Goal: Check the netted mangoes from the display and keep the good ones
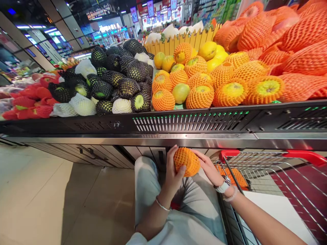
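A round fruit wrapped in an orange foam net (187, 161) sits between both my hands, low in front of a produce stand. My left hand (174, 173) wraps round its left side with the thumb across the front. My right hand (209, 168) presses its fingers against the fruit's right side. A bracelet is on my left wrist and a watch on my right. Just above, the stand carries a heap of yellow fruit in orange nets (199, 81).
A wire shopping cart with a red rim (301, 156) stands at my right, with some orange net (238, 177) in it. The stand's black front edge (163, 121) runs across. Dark-netted fruit (120, 81), white-netted and red-netted fruit (30, 98) lie left. Tiled floor (51, 197) spreads at left.
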`<state>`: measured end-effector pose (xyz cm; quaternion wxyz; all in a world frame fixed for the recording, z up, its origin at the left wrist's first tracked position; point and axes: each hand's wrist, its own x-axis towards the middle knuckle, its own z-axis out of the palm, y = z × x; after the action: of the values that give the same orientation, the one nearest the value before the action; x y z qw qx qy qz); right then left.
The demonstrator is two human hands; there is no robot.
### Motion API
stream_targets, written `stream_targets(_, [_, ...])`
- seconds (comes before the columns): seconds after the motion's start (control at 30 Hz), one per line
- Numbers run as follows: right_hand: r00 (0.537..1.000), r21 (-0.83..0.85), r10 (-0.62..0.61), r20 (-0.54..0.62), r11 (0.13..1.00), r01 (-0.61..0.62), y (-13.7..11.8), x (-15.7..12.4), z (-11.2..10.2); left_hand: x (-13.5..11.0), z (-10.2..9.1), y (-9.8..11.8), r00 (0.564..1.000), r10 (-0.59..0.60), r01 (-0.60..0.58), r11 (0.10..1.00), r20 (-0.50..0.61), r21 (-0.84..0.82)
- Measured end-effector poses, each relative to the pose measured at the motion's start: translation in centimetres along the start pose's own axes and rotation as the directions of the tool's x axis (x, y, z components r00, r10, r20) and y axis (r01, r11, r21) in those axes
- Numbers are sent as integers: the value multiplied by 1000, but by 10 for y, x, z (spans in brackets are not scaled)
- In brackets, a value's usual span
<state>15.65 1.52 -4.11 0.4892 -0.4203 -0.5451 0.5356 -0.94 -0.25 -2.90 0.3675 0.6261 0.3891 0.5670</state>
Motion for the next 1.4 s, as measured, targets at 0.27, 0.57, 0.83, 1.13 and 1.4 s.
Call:
stream_targets(0.27, [870, -479, -489, -58, 779, 406, -7, -7, -5, 52, 20, 3, 712, -700, 401, 341, 55, -850])
stream_targets(0.57, [686, -708, -697, 207, 378, 597, -19, -7, 7, 32, 7, 4, 619, -641, 497, -126, 453, -858])
stream_targets(0.83, [629, -679, -665, 402, 244, 692, -34, -12, 0, 34, 0, -3, 716, -527, 502, -69, 459, -862])
stream_targets(1.13, [575, -645, -695, 432, 207, 736, -46, -17, 5, 23, 4, -14, 723, -431, 569, -72, 540, -819])
stream_targets(1.4, [694, -643, -713, 101, 486, 593, -37, -20, 4, 24, 23, 3, 736, -498, 514, -31, 459, -857])
